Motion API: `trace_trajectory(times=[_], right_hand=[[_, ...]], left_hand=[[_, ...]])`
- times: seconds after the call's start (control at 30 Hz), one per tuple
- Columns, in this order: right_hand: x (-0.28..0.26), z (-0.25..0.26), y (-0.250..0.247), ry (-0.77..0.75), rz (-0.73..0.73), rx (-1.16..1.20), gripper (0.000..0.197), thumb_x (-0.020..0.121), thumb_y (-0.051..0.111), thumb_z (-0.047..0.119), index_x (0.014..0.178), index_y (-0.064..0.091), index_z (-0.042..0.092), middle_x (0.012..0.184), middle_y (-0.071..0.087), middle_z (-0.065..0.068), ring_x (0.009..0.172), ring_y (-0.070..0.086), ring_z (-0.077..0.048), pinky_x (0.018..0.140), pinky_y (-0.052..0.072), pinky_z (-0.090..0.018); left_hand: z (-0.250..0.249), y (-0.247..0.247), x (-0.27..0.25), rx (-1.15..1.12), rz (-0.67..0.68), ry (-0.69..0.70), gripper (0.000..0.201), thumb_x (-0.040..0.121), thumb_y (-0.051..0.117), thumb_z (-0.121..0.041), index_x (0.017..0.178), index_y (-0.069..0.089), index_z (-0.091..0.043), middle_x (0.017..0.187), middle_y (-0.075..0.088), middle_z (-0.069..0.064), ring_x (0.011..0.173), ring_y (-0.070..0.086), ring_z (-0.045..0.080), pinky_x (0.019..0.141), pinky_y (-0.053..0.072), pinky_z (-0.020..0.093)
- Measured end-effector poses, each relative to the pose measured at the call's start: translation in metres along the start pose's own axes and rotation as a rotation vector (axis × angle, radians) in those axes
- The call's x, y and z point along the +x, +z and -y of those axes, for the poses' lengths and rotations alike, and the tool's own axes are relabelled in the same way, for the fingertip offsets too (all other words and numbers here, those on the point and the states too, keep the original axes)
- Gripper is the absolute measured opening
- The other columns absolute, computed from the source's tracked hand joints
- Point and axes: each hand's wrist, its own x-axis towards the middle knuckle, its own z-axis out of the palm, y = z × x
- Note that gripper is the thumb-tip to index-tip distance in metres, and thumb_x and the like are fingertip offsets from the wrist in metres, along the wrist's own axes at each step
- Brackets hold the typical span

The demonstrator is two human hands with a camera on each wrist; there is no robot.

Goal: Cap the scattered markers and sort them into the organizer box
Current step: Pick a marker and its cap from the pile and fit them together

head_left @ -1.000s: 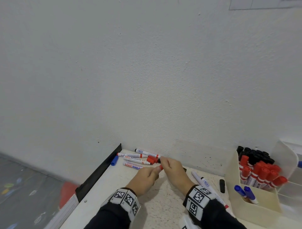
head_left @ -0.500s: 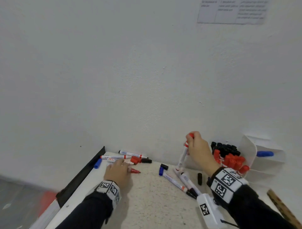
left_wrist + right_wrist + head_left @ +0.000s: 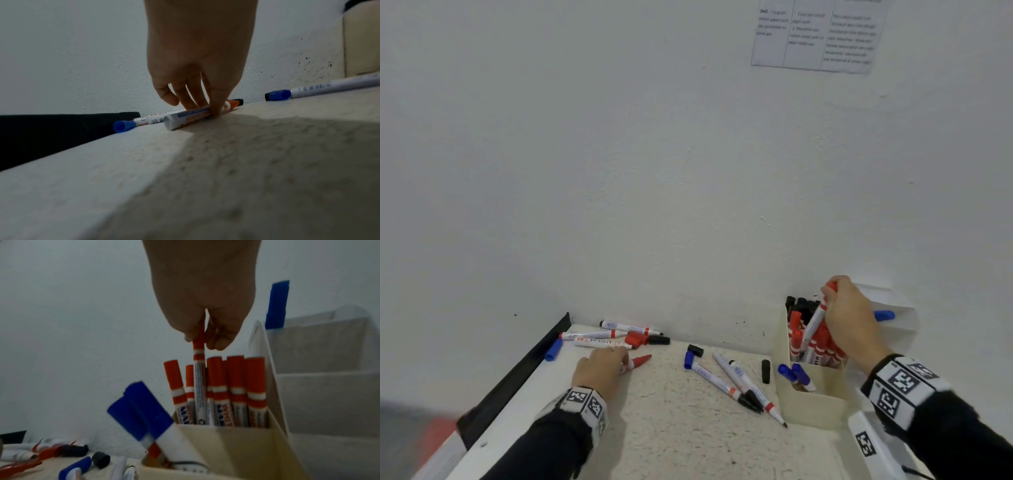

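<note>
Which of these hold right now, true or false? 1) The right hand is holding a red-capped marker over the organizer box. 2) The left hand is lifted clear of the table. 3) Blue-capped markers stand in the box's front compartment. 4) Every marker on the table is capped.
1) True. The right hand grips the red-capped marker by its cap, with its lower end among the red markers in the organizer box.
2) False. The left hand is down on the table, fingers pressing a marker lying there.
3) True. Two blue-capped markers lean in the front compartment.
4) False. At least one marker lies with its tip bare, and a loose black cap lies nearby.
</note>
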Motion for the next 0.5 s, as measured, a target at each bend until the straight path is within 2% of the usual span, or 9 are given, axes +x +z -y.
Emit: trace_trajectory(times=[0.07, 0.13, 0.17, 0.2, 0.27, 0.3, 0.37, 0.43, 0.5], right_hand=[[-0.003, -0.002, 0.005, -0.066, 0.087, -0.161, 0.018, 0.095, 0.046, 0.01, 0.11, 0.056, 0.006, 0.113, 0.058, -0.009, 0.1, 0.053, -0.022, 0.083, 0.039, -0.023], [-0.006, -0.008, 0.011, -0.061, 0.101, -0.202, 0.014, 0.093, 0.051, 0.014, 0.107, 0.055, 0.013, 0.095, 0.058, 0.006, 0.081, 0.053, -0.007, 0.069, 0.042, -0.015], [-0.007, -0.011, 0.015, -0.042, 0.114, -0.213, 0.008, 0.092, 0.052, 0.016, 0.1, 0.054, 0.014, 0.087, 0.057, 0.006, 0.073, 0.052, -0.004, 0.065, 0.043, -0.015], [-0.007, -0.011, 0.02, -0.026, 0.137, -0.259, 0.004, 0.092, 0.053, 0.018, 0.094, 0.054, 0.015, 0.086, 0.059, 0.001, 0.071, 0.053, -0.007, 0.067, 0.047, -0.019], [-0.005, -0.013, 0.029, 0.002, 0.195, -0.392, 0.006, 0.091, 0.053, 0.02, 0.093, 0.056, 0.015, 0.092, 0.062, -0.004, 0.081, 0.058, -0.015, 0.079, 0.053, -0.032], [-0.004, -0.012, 0.03, 0.011, 0.208, -0.431, 0.007, 0.091, 0.053, 0.019, 0.095, 0.057, 0.014, 0.093, 0.062, -0.005, 0.085, 0.059, -0.019, 0.082, 0.053, -0.036], [-0.001, -0.006, 0.029, 0.008, 0.206, -0.457, 0.012, 0.09, 0.049, 0.015, 0.096, 0.059, 0.009, 0.095, 0.062, -0.011, 0.088, 0.06, -0.027, 0.08, 0.052, -0.041], [0.002, 0.004, 0.027, -0.032, 0.137, -0.44, 0.016, 0.09, 0.044, 0.015, 0.094, 0.057, 0.007, 0.096, 0.059, -0.013, 0.086, 0.058, -0.029, 0.074, 0.05, -0.04], [0.0, 0.021, 0.028, -0.15, 0.035, -0.359, 0.015, 0.092, 0.044, 0.019, 0.093, 0.056, 0.01, 0.095, 0.056, -0.007, 0.081, 0.054, -0.022, 0.068, 0.045, -0.031]], left_hand=[[-0.002, 0.001, -0.002, -0.036, 0.004, -0.024, 0.028, 0.091, 0.055, -0.024, 0.118, 0.048, -0.026, 0.118, 0.059, -0.004, 0.103, 0.055, 0.012, 0.093, 0.042, 0.024], [-0.004, 0.003, -0.001, -0.162, 0.001, -0.058, 0.035, 0.086, 0.059, -0.022, 0.119, 0.049, -0.027, 0.112, 0.062, -0.008, 0.095, 0.056, 0.008, 0.09, 0.045, 0.022], [-0.005, 0.002, 0.0, -0.248, 0.015, -0.08, 0.036, 0.085, 0.06, -0.021, 0.12, 0.05, -0.027, 0.111, 0.063, -0.008, 0.091, 0.056, 0.007, 0.089, 0.046, 0.023], [-0.006, 0.001, 0.002, -0.34, 0.038, -0.099, 0.036, 0.086, 0.059, -0.021, 0.121, 0.051, -0.025, 0.111, 0.064, -0.007, 0.089, 0.057, 0.007, 0.089, 0.048, 0.024], [-0.008, -0.003, 0.006, -0.532, 0.104, -0.125, 0.033, 0.09, 0.057, -0.021, 0.123, 0.055, -0.019, 0.109, 0.066, 0.0, 0.085, 0.062, 0.012, 0.082, 0.054, 0.027], [-0.009, -0.005, 0.006, -0.62, 0.133, -0.131, 0.032, 0.09, 0.057, -0.02, 0.123, 0.056, -0.016, 0.104, 0.066, 0.003, 0.08, 0.064, 0.013, 0.075, 0.057, 0.025], [-0.012, -0.011, 0.005, -0.762, 0.184, -0.155, 0.031, 0.09, 0.059, -0.016, 0.121, 0.057, -0.014, 0.092, 0.064, 0.003, 0.069, 0.064, 0.013, 0.06, 0.056, 0.021], [-0.012, -0.012, 0.005, -0.842, 0.212, -0.179, 0.027, 0.09, 0.059, -0.014, 0.117, 0.059, -0.014, 0.089, 0.063, 0.003, 0.068, 0.064, 0.014, 0.058, 0.056, 0.021], [-0.011, -0.01, 0.005, -0.813, 0.203, -0.182, 0.023, 0.09, 0.058, -0.016, 0.112, 0.059, -0.019, 0.094, 0.063, 0.002, 0.077, 0.065, 0.016, 0.065, 0.056, 0.025]])
